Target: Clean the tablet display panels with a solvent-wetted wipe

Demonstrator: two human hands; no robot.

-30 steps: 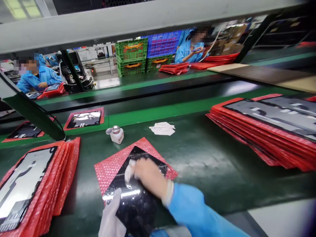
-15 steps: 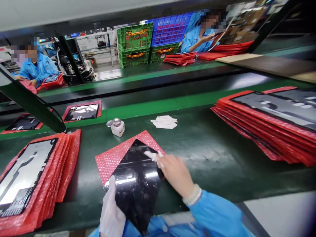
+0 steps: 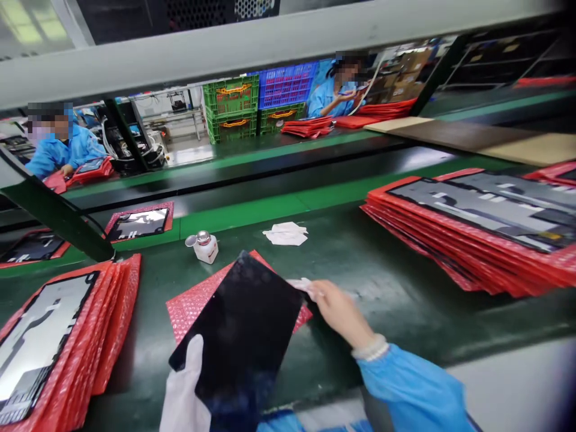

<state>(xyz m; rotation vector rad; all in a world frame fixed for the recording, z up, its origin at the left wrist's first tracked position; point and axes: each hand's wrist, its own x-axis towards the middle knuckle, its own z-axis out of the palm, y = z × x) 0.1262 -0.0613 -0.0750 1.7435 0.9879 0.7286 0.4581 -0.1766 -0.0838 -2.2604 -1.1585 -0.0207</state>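
Right hand (image 3: 335, 309) shifted rightward, grip pinching white wipe (image 3: 299, 284), gloved left hand (image 3: 184, 387) gripping black panel (image 3: 245, 324), green bench (image 3: 360, 258), crates (image 3: 231, 105) behind

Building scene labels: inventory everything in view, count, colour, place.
bench: 1, dark green, foreground
panel: 1, black, front centre
sheet: 1, red, partly behind panel
bottle: 1, white, beyond panel
cloth: 1, white, right of bottle
wipe: 1, white, panel's right corner
stacks: at least 2, red, bench sides
far panels: 2, dark, left of bottle
crates: at least 4, green and blue, background
coworkers: at least 2, blue sleeves, background
far piles: several, red, near coworkers
board: 1, brown and tan, back right
beam: 1, pale, overhead
left hand: 1, white-gloved, gripping panel
right hand: 1, bare, holding wipe
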